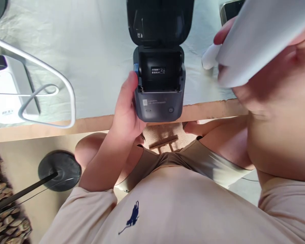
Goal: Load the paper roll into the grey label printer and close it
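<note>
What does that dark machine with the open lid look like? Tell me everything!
The machine is dark grey, rounded and smooth, apparently plastic. Its glossy black lid stands open, showing a dark compartment with white printing inside. The front has a power button; a blue part shows on its left side. The left hand grips it by the table edge.

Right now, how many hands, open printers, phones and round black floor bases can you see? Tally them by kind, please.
Left hand and right hand: 2
Open dark printer: 1
Partly hidden phone: 1
Round black base: 1
Total: 5
</note>
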The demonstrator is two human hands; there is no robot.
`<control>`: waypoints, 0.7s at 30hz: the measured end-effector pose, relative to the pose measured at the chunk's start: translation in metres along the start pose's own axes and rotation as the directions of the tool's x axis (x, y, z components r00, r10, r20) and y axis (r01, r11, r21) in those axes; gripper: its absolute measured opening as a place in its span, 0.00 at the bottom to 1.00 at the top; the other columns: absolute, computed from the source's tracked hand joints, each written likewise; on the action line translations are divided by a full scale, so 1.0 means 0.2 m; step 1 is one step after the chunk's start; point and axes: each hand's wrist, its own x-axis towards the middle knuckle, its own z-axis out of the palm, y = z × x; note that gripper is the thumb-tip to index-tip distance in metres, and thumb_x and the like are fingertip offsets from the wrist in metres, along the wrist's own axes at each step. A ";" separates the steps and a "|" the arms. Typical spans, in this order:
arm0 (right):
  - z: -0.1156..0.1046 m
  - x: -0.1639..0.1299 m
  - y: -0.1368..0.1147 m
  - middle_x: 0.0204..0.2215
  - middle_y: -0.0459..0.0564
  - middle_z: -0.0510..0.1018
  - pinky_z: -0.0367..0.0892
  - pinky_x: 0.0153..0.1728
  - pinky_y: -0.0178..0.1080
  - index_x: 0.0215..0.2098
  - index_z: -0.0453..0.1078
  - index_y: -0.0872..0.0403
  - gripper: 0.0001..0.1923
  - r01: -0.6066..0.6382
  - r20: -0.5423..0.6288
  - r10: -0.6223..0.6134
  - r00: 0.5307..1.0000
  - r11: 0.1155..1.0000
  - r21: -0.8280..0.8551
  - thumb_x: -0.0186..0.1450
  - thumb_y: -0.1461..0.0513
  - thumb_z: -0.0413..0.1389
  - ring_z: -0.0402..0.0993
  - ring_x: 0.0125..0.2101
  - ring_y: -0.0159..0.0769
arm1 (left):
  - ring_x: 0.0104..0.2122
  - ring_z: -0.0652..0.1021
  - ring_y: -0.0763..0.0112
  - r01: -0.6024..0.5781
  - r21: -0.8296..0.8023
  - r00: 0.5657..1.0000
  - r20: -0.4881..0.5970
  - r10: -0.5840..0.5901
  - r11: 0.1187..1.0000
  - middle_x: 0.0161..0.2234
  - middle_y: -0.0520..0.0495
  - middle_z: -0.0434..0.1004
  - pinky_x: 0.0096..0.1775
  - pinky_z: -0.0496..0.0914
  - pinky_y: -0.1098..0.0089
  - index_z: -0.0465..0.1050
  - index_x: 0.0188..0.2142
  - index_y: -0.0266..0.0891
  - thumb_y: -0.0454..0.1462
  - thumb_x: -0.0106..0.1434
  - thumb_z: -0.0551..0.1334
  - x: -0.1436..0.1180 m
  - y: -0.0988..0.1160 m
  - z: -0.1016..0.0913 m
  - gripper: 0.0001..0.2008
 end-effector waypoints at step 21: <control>-0.09 0.05 0.28 0.56 0.61 0.70 0.73 0.56 0.47 0.57 0.71 0.61 0.27 -0.018 -0.164 -0.156 0.974 0.669 -0.743 0.64 0.54 0.63 0.71 0.56 0.45 | 0.63 0.78 0.55 0.004 0.066 0.999 -0.054 0.000 0.998 0.49 0.46 0.85 0.58 0.80 0.64 0.83 0.38 0.46 0.50 0.75 0.54 0.04 0.02 0.04 0.21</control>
